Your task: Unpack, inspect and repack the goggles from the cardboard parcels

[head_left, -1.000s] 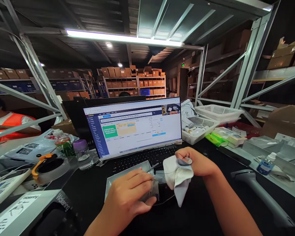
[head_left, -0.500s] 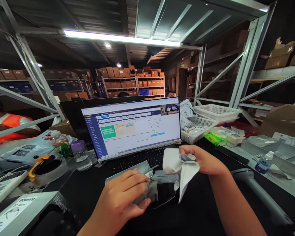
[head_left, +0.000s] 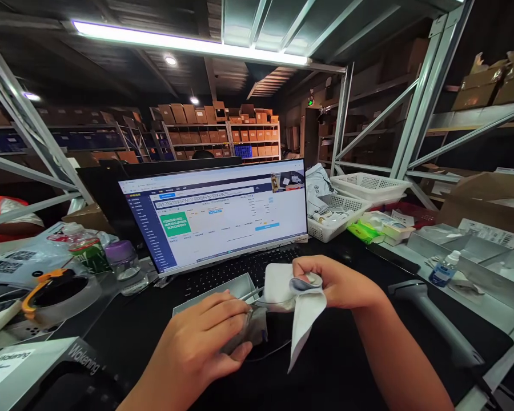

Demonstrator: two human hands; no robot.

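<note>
My right hand (head_left: 328, 282) pinches a folded white cloth (head_left: 306, 317), one corner of which hangs down. Against the cloth sits a white, round-cornered flat piece (head_left: 278, 282); whether it is a separate thing I cannot tell. My left hand (head_left: 205, 337) is closed round a greyish, see-through wrapped item (head_left: 256, 325), mostly hidden by the fingers. A thin cable runs from beside it toward the white piece. Behind the left hand, an open grey box (head_left: 240, 284) stands in front of the black keyboard (head_left: 223, 274).
A monitor (head_left: 223, 228) stands behind the keyboard. To the right lie a barcode scanner (head_left: 432, 319), a blue bottle (head_left: 445, 269) and white baskets (head_left: 338, 220). At left are a tape roll (head_left: 72, 302), a purple-lidded jar (head_left: 126, 271) and a "Wokening" box (head_left: 47, 359).
The view has shifted a little to the right. The cloth and white piece have come closer to my left hand and its wrapped item. Both hands keep their hold.
</note>
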